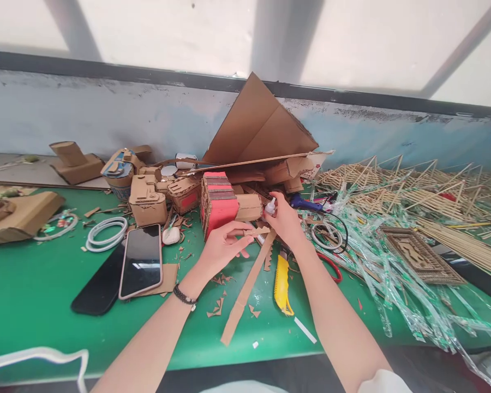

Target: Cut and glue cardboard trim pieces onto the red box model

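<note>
I see my left hand pinching the upper end of a long, thin brown cardboard strip, thumb and fingers closed on it near the middle of the green table. The strip slants from there toward me, its near end lying on the table. My right hand is wrapped around a small white-capped glue bottle, held just beyond the strip's upper end, nozzle pointing up and left.

I judge the strip light and floppy along its length, easy to crease, so it is best held close to the end being worked, as it is now. The bottle looks small and smooth, likely slippery if glue has run; a grip round the body suits it.

Just beyond the hands stands a red and pink layered cardboard block. To the left lie a smartphone in a pink case and a coiled white cable. A yellow utility knife lies just right of the strip. Bamboo stick frames and clear plastic wrappers crowd the right side.
</note>
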{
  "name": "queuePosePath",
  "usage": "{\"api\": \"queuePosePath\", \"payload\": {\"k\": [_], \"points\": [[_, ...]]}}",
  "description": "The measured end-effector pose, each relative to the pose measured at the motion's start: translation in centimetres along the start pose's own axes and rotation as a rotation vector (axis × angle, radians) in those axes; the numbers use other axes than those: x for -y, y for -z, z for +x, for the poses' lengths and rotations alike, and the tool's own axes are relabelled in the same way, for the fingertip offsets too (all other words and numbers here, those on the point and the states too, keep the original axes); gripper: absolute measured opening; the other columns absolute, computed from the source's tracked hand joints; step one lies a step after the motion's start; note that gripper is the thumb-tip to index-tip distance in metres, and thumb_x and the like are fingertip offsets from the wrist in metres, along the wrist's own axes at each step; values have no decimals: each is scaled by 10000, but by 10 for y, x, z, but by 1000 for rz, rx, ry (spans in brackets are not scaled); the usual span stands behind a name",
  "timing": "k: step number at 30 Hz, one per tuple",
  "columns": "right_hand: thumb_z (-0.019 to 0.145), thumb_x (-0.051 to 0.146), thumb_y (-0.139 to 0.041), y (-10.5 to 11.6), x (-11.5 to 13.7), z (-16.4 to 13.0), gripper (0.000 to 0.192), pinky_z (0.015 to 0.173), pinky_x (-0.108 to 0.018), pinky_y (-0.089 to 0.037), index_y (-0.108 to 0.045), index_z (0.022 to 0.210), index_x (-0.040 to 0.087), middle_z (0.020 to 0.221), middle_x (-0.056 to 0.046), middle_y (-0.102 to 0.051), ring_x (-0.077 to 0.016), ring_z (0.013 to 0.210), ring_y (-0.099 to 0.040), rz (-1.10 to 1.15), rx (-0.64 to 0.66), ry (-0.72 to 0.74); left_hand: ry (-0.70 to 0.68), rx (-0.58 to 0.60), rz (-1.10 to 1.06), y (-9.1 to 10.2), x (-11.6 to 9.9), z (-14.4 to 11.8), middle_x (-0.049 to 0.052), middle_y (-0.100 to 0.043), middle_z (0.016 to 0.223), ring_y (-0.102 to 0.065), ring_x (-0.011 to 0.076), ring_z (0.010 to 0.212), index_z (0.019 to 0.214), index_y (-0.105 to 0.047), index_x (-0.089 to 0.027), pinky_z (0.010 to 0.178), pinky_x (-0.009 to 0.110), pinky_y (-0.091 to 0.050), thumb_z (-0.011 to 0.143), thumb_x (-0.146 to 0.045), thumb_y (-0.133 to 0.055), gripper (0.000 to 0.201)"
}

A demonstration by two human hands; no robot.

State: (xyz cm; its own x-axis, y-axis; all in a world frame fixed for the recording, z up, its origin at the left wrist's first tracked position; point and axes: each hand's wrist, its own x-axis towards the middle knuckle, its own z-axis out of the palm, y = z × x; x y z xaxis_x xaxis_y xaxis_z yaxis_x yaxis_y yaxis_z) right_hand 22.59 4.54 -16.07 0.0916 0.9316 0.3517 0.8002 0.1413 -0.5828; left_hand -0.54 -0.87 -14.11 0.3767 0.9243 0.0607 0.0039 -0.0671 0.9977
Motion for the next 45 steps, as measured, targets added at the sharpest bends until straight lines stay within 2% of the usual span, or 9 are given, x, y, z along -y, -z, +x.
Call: {"api": "queuePosePath", "payload": {"k": [8,15,21,24,29,32,38,42,45], "points": [[843,421,-676,9,3,1,812,872,-472,-538,-426,1599,259,1253,-110,-757,-362,1058,-715,-94,-21,-6,0,-5,-12,1,6,2,106,-840,1147,-729,122,554,1140,-730,-187,482,217,-511,886,-430,-808,360],[862,369,-615,9,3,0,704,770,-399,-527,-473,1539,243,1129,-83,-769,-267,817,-717,24,-28,-12,1,4,-2,1,6,2,99,-841,1147,-740,129,572,1147,-738,-192,494,225,-527,892,-439,-805,361],[811,336,-632,9,-1,6,745,796,-387,-552,-471,1531,231,1097,-66,-716,-242,852,-688,147,-180,-50,5,-11,-4,-1,-1,0,96,-845,1116,-739,130,565,1117,-739,-186,480,220,-512,876,-450,-816,365],[809,392,-651,7,-7,10,677,846,-414,-573,-579,1449,183,1097,-104,-676,-262,931,-667,197,-242,-64,5,-16,-13,-1,-4,-1,92,-846,1110,-736,127,562,1108,-739,-188,477,216,-506,869,-448,-820,362],[875,555,-667,8,-10,11,513,869,-421,-574,-745,1205,170,1101,-129,-689,-259,907,-670,135,-185,-35,9,-13,-12,-2,-4,-1,91,-846,1101,-740,132,574,1110,-739,-187,487,221,-515,865,-455,-822,373],[904,540,-664,7,-9,9,466,877,-427,-558,-761,1176,174,1069,-124,-700,-270,904,-672,41,-141,-18,9,-9,-4,-2,-4,-2,91,-844,1109,-739,136,574,1112,-736,-188,491,230,-529,861,-467,-824,386],[899,364,-699,3,-8,0,332,930,-468,-511,-773,1189,221,1124,-154,-728,-359,1091,-652,-174,-21,4,8,-8,13,-2,-2,-1,98,-836,1143,-734,137,569,1129,-737,-192,469,235,-532,862,-485,-815,404],[933,422,-690,5,-7,-3,299,918,-480,-504,-778,1163,253,1084,-143,-759,-373,1095,-643,-226,3,5,5,-18,24,-2,-1,-1,103,-834,1147,-739,141,576,1132,-736,-192,471,238,-543,869,-501,-812,413],[1014,460,-572,10,-6,0,322,918,-481,-508,-779,1138,247,1058,-134,-778,-358,1065,-662,-197,-26,16,-7,-27,37,-2,0,-1,101,-833,1150,-740,141,577,1138,-733,-193,473,239,-548,876,-504,-806,413]]}}
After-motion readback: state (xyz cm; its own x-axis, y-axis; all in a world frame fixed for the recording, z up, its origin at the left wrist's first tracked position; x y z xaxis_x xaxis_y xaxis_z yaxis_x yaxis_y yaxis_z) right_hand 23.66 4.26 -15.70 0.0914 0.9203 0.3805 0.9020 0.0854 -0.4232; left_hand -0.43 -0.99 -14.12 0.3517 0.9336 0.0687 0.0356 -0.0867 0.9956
